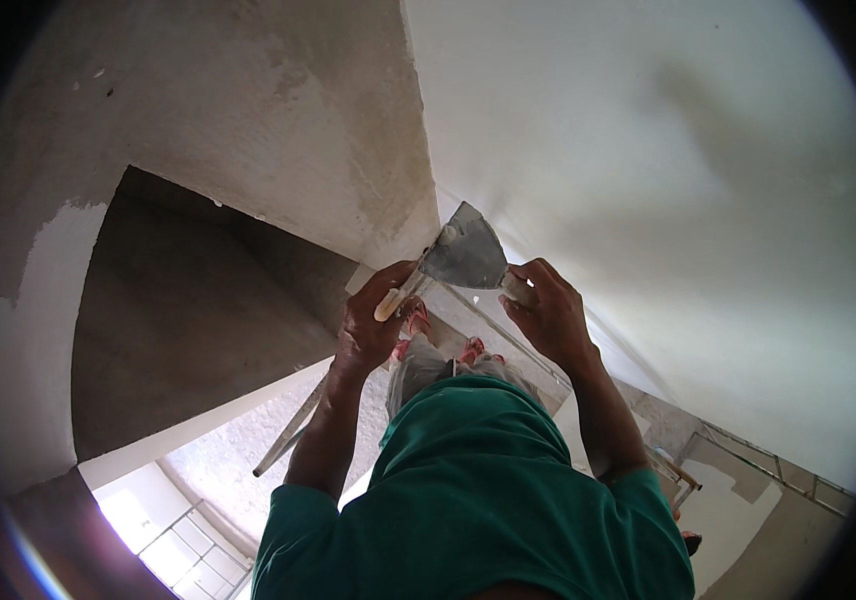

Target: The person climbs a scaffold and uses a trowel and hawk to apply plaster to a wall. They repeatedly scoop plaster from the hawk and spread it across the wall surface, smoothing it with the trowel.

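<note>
My right hand (551, 318) grips the pale handle of a wide metal putty knife (465, 255), its grey blade pointing up and to the left in front of the wall corner. My left hand (370, 328) is closed around the light wooden handle of a narrower scraper (391, 303). The scraper's tip meets the left edge of the wide blade. Both hands are raised in front of my green shirt (473, 490), about a hand's width apart.
A smooth white wall (668, 180) fills the right; a rough grey wall (248, 110) with a white patch fills the left. Far below are my feet in red sandals (473, 350), a slanted metal bar (290, 430), a bright window (163, 535) and a metal frame (768, 465).
</note>
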Tool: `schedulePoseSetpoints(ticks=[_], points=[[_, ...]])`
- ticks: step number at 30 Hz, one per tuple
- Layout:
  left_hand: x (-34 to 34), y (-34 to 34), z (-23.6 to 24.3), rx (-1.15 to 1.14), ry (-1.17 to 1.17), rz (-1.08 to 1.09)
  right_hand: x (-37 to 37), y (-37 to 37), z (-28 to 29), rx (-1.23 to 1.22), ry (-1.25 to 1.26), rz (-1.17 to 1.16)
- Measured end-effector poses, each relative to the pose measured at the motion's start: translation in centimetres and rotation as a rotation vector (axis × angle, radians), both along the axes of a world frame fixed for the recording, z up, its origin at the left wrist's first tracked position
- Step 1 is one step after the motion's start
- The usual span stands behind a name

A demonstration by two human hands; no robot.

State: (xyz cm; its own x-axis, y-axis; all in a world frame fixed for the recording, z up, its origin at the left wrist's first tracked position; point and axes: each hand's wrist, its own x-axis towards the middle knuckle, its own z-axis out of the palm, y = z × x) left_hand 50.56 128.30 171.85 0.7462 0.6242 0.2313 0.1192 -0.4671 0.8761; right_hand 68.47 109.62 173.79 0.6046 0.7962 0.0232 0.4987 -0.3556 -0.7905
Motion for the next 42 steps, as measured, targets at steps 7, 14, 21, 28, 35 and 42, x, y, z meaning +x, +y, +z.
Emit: schedulePoseSetpoints(ticks=[7, 14, 21, 28, 35, 42], points=[[-0.1, 0.9, -3.2, -0.915, -0.419, 0.322, -1.4, 0.1, -2.1, 0.085, 0.373, -0.17], [2.3, -2.4, -2.8, -0.938, -0.605, 0.236, -5.5, 3.3, -6.2, 0.288, 0.892, -0.165], [1.6, -2.8, -3.8, -0.675, -0.307, 0.072, -5.3, 4.0, -5.5, 0.428, 0.905, -0.268], [1.6, -1.9, -3.5, -0.802, -0.246, 0.117, -4.9, 3.5, -4.8, 0.513, 0.855, -0.315], [-0.4, 0.6, -4.4, 0.094, -0.165, 0.516, -3.9, 1.8, -5.7, 0.528, 0.769, -0.36], [-7.1, 1.9, -17.3, -0.025, 0.617, 0.504, -1.0, -4.2, -7.6, 0.376, 0.68, -0.461]])
